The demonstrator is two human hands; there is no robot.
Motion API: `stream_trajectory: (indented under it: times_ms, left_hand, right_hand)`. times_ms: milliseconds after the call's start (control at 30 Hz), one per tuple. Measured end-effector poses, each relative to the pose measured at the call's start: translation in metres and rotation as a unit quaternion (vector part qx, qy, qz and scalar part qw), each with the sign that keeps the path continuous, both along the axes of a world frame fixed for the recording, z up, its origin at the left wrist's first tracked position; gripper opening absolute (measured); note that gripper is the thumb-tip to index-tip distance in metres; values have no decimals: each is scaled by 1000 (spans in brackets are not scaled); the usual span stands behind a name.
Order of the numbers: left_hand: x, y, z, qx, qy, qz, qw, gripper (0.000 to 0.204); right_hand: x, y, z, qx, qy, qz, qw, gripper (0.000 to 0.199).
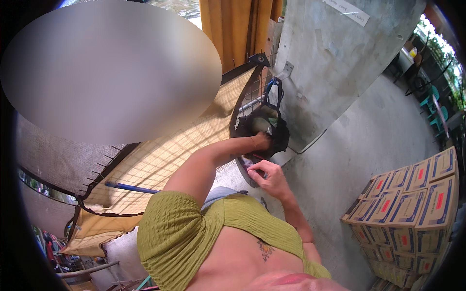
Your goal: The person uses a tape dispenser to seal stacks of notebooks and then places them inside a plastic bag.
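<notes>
A black bag hangs by its straps beside the concrete column, its mouth gaping. My left hand reaches into the bag; its fingers are hidden inside, so what they touch does not show. Just below, my right hand is closed in a pinch, thumb against fingers. Its fingertips are at a small pale purple thing, too small to make out. A pale greenish rounded surface shows within the bag's opening.
A concrete column rises behind the bag. Wire mesh fencing with tan cloth stretches along my left, with a blue pole against it. Stacked cardboard boxes stand at the right. Green chairs are farther off.
</notes>
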State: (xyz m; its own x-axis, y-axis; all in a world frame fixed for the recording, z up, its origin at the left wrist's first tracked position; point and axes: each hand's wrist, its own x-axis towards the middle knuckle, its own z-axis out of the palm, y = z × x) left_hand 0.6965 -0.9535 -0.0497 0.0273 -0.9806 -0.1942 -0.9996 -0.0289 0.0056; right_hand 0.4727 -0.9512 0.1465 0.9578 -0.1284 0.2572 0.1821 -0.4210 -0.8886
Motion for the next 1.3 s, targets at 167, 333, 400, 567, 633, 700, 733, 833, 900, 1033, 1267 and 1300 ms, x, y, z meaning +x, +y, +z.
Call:
stream_trajectory:
  times_ms: [167,333,400,567,633,700,733,833,900,1033,1267,1300]
  left_hand:
    - [28,-2,52,192,16,-16,981,31]
    - [12,2,72,210,98,14,973,39]
    - [25,19,53,147,118,21,982,41]
    - [28,37,23,40,224,100,969,46]
    - [2,7,102,88,322,210,919,49]
    - [5,20,131,69,301,184,933,47]
    - [4,26,137,60,292,169,940,47]
    - [1,45,112,-112,157,119,974,37]
    - [-9,48,106,-184,160,143,959,31]
    - [-5,49,96,-300,183,144,925,25]
    - [25,73,108,-260,226,124,931,22]
    - [30,77,123,-243,210,124,939,22]
  right_hand:
    - [11,-3,-2,78,-10,-77,994,14]
    - [16,-8,-5,59,-9,-64,996,16]
    - [15,4,-8,43,-1,-23,999,17]
    - [16,9,-2,85,3,-15,996,17]
    - [15,-4,-10,95,-6,-74,993,17]
    - [14,-3,-6,115,16,-97,988,17]
    - [18,-5,-25,164,7,-104,981,18]
    - [20,-5,-33,169,17,-94,981,18]
    - [21,-8,-36,163,16,-83,983,16]
    - [20,-6,-38,175,26,-95,980,18]
    - [17,-3,-33,139,54,-87,985,20]
    - [17,-4,-33,137,57,-89,985,21]
